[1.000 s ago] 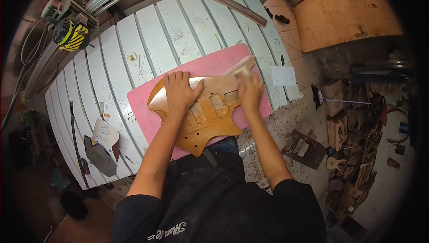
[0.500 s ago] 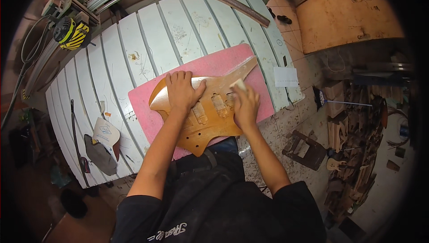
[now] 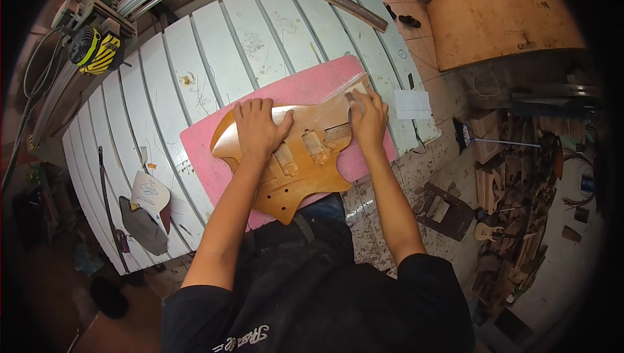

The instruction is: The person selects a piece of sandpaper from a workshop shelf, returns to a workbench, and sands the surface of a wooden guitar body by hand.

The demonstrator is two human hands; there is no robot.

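A glossy amber electric guitar body point(image 3: 304, 183) with routed pockets and a few drilled holes lies flat on a pink foam mat point(image 3: 200, 148). Bare, pale wood runs along its neck section toward the mat's far right corner. My left hand point(image 3: 262, 126) rests on the upper left of the body, palm down, thumb spread and holding nothing. Over the neck section, my right hand point(image 3: 368, 118) is closed on a small pale block point(image 3: 357, 88) pressed against the wood. The fingers cover part of that block, so its exact kind is unclear.
The mat lies on a white slatted table point(image 3: 207, 51). On it are a dark wooden strip point(image 3: 343, 5), a white paper point(image 3: 412, 104), a printed sheet point(image 3: 151, 190) and a grey flat piece point(image 3: 143, 226). A machine head point(image 3: 97, 51) stands at the far left; wood pieces point(image 3: 504, 223) are stacked at right.
My right hand has slid with the pale block up and right along the neck section. My left hand stays on the body; the whole view has shifted slightly.
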